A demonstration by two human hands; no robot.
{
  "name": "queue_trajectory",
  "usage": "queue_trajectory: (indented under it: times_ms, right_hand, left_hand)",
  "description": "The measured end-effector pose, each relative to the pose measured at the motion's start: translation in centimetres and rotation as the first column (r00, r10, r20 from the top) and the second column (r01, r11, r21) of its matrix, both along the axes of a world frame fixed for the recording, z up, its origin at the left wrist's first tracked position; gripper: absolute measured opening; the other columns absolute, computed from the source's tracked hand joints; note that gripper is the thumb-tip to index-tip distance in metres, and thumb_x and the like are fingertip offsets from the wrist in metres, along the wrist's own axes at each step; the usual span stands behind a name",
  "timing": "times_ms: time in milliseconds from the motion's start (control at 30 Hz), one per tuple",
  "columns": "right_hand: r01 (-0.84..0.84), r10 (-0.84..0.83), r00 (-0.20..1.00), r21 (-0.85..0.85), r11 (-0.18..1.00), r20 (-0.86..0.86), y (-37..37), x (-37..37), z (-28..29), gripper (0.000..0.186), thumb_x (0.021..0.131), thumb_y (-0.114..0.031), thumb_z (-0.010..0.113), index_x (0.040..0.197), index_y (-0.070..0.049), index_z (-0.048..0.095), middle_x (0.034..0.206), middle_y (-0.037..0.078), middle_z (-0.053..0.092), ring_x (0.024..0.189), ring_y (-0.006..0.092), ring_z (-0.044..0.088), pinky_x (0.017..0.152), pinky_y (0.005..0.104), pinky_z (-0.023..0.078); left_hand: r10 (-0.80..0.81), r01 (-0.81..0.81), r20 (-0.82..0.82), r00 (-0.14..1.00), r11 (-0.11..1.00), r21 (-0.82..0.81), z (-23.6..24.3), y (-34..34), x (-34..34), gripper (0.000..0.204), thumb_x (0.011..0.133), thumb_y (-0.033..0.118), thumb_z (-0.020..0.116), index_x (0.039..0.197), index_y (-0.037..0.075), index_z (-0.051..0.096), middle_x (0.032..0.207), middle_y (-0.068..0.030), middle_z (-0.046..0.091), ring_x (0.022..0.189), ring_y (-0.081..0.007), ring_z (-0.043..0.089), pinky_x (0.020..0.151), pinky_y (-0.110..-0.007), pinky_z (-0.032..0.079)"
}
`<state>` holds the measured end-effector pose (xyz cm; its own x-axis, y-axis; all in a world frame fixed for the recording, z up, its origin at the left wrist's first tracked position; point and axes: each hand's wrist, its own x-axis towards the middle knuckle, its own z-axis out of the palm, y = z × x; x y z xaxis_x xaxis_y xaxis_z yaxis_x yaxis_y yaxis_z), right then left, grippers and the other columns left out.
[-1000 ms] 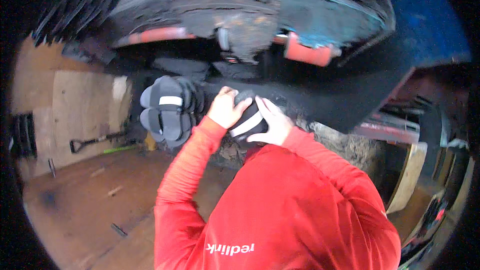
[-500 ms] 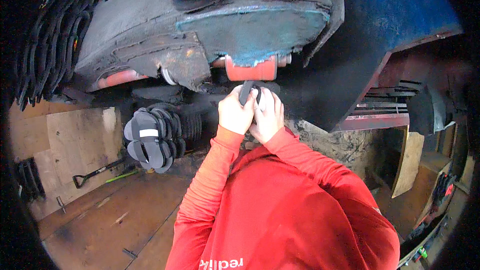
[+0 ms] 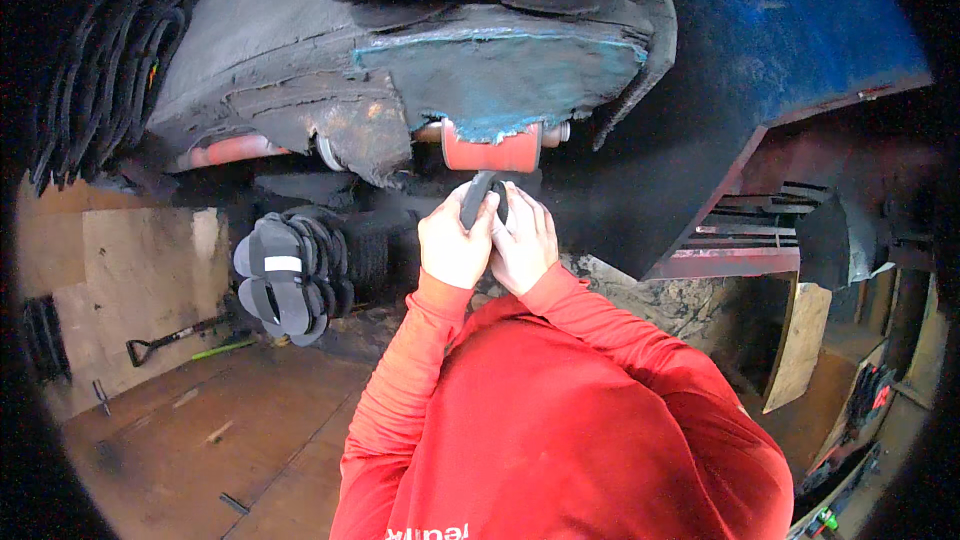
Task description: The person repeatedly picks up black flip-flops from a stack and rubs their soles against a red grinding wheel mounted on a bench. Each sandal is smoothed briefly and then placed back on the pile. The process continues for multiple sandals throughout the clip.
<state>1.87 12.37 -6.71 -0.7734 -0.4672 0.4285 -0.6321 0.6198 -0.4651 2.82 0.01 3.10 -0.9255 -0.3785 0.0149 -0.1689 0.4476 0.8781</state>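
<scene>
Between my two hands is a dark, flat foam sole (image 3: 476, 202), bent into an arch with its edge upward. My left hand (image 3: 452, 243) pinches its left side, the fingers closed. Close against it, my right hand (image 3: 527, 242) grips the right side, and the fingers hide much of the piece. Directly above the sole's upper edge is a red-orange abrasive roller (image 3: 492, 150) of a machine. Whether the two touch, I cannot tell. A dusty, torn blue-grey cover (image 3: 500, 85) hangs over the roller.
Dark soles in strapped stacks (image 3: 282, 275) sit to the left, and more soles (image 3: 110, 80) are piled at the upper left. A second red roller (image 3: 235, 149) shows under the dusty hood. A blue metal housing (image 3: 790, 30) stands at right. A shovel handle (image 3: 150, 348) lies by the boards.
The sole now shows more of its arched shape, and my hands have tilted slightly and sit a little lower below the roller. The whole view has shifted slightly.
</scene>
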Motion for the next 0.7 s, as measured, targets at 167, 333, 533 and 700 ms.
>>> queue_trajectory:
  times_ms: [167, 333, 533, 700]
  right_hand:
    - [-0.206, 0.196, 0.977, -0.135, 0.969, -0.087, 0.6, -0.3, 0.7, 0.051, 0.076, -0.014, 0.074, 0.126, -0.017, 0.064, 0.143, 0.027, 0.047, 0.134, 0.0434, 0.044, 0.11, 0.0578, 0.036]
    - [0.39, 0.505, 0.449, -0.671, 0.631, 0.737, 1.8, 0.6, 1.5, 0.092, 0.088, -0.021, 0.075, 0.159, -0.031, 0.018, 0.14, 0.021, 0.048, 0.134, 0.0358, 0.045, 0.109, 0.0505, 0.04]
    - [0.761, 0.945, -0.033, -0.604, 0.235, 0.326, -1.9, -4.1, -3.9, 0.081, 0.097, -0.011, 0.065, 0.156, -0.029, 0.013, 0.135, 0.018, 0.054, 0.116, 0.0333, 0.063, 0.092, 0.0479, 0.058]
    - [0.906, 0.962, -0.1, -0.377, 0.193, 0.253, -1.2, -5.0, -5.5, 0.076, 0.094, 0.001, 0.064, 0.153, -0.022, 0.021, 0.132, 0.018, 0.057, 0.113, 0.0327, 0.066, 0.088, 0.0462, 0.06]
  left_hand:
    - [0.052, -0.063, -0.139, 0.989, 0.995, -0.076, 0.4, -0.3, 3.3, 0.035, 0.09, 0.011, 0.072, 0.121, -0.003, 0.066, 0.113, -0.0208, 0.071, 0.103, -0.0298, 0.07, 0.091, -0.036, 0.054]
    - [-0.021, -0.03, -0.239, 0.971, 0.978, -0.207, 0.8, -2.7, 6.8, 0.046, 0.085, 0.006, 0.075, 0.128, -0.003, 0.061, 0.128, -0.0222, 0.064, 0.123, -0.0378, 0.06, 0.105, -0.044, 0.047]
    - [-0.129, 0.098, -0.12, 0.984, 0.968, -0.23, 2.5, -2.2, 5.7, 0.047, 0.09, 0.009, 0.071, 0.131, -0.007, 0.055, 0.124, -0.0266, 0.063, 0.116, -0.0403, 0.064, 0.099, -0.042, 0.051]
    - [-0.169, 0.11, -0.145, 0.975, 0.932, -0.346, 2.7, -1.5, 1.3, 0.039, 0.092, 0.013, 0.069, 0.127, -0.003, 0.06, 0.116, -0.0231, 0.068, 0.107, -0.0356, 0.069, 0.093, -0.039, 0.053]
